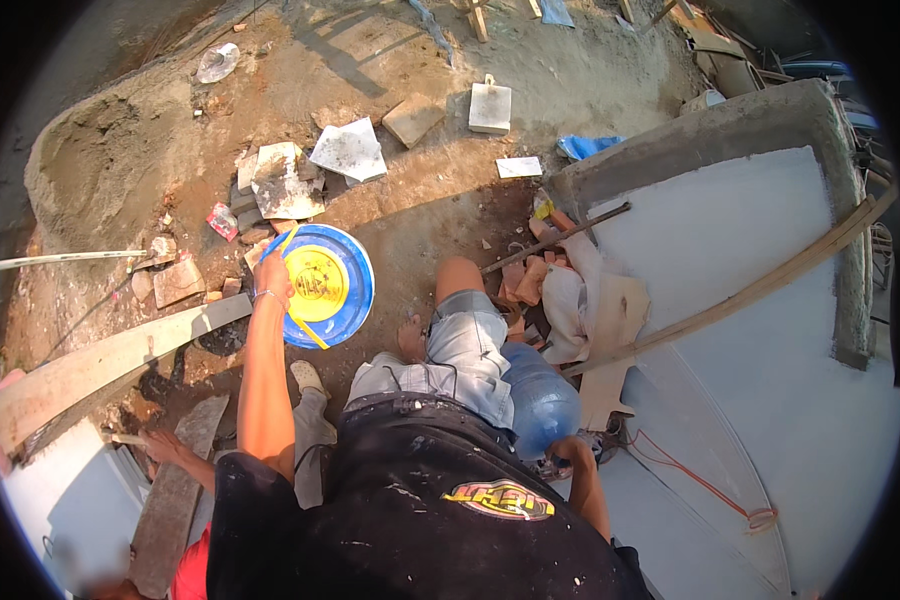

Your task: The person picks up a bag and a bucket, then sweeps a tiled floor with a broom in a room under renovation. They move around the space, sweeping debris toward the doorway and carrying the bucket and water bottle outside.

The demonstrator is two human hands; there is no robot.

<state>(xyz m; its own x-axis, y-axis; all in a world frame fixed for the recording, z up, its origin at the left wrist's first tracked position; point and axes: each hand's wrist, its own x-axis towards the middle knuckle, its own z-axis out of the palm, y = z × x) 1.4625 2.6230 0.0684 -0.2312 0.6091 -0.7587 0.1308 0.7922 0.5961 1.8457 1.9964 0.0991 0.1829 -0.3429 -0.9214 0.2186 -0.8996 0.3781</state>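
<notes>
My left hand [273,280] is closed round the left side of a yellow strap-like handle on a round blue bucket [358,272]. The bucket's top has a yellow disc with dark print in its middle. By my right hip lies a large translucent blue water jug [542,398], partly hidden by my shorts. My right hand [573,455] grips its near end, with the fingers curled in and partly out of sight.
Broken bricks [526,280] and a white sack [567,305] lie right of my legs. A long wooden strip [730,295] crosses the white slab [730,220]. A plank [120,365] stretches left. Another person's hand [165,447] is at lower left.
</notes>
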